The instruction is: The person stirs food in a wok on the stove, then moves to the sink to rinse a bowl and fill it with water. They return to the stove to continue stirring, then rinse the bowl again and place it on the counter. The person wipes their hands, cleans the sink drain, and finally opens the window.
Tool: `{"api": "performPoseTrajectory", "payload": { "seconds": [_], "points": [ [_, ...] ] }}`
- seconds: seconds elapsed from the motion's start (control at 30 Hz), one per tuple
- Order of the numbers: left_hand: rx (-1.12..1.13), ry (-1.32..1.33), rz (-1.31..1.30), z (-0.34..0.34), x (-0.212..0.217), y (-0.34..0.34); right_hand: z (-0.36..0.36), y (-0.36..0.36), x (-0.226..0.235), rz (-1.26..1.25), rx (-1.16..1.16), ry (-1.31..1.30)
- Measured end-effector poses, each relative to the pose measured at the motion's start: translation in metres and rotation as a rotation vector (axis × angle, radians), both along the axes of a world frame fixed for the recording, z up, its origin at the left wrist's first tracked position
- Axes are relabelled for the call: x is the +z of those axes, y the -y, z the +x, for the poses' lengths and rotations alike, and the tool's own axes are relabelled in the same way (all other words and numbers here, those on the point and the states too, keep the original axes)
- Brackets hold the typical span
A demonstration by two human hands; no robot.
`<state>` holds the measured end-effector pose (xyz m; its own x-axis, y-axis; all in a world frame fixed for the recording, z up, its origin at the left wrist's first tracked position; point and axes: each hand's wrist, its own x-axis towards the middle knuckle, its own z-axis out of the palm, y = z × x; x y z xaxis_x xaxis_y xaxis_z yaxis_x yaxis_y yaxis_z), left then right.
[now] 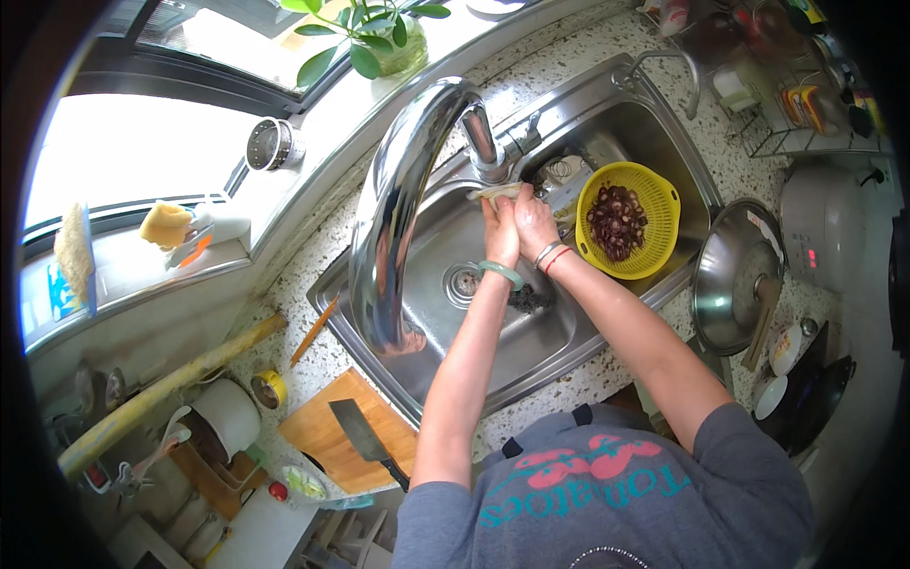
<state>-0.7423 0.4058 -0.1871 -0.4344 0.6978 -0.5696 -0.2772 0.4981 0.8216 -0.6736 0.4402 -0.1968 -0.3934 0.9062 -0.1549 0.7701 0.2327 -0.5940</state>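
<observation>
Both my hands are close together at the back of the steel sink, near the base of the tap. My left hand, with a green bangle at its wrist, has its fingers closed at a pale, cloth-like thing. Pressed against it from the right, my right hand is closed too; a silver bangle and red string circle its wrist. The fingers partly hide the pale thing, so its kind is unclear. To the right, a yellow colander holds dark red cut pieces.
The tall tap spout arches over the left basin. A dark clump lies in that basin by the drain. A cleaver rests on a wooden board at the front left. On the right, a metal lid stands beside a rice cooker.
</observation>
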Motion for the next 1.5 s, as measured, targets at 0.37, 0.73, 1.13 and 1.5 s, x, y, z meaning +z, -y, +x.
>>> {"api": "performPoseTrajectory", "payload": {
  "seconds": [0.37, 0.73, 1.13, 1.5],
  "points": [
    [0.017, 0.200, 0.462, 0.063, 0.066, -0.019, 0.059, -0.074, 0.053, 0.070, -0.465, -0.670],
    [0.309, 0.594, 0.293, 0.052, 0.038, -0.041, 0.011, -0.094, 0.029, 0.365, -0.056, 0.413],
    [0.268, 0.673, 0.101, 0.036, 0.052, 0.074, 0.015, 0.016, 0.049, 0.241, 0.105, -0.259],
    [0.445, 0.606, 0.496, -0.025, 0.089, 0.054, -0.053, 0.006, 0.097, 0.524, 0.282, -0.365]
  ]
}}
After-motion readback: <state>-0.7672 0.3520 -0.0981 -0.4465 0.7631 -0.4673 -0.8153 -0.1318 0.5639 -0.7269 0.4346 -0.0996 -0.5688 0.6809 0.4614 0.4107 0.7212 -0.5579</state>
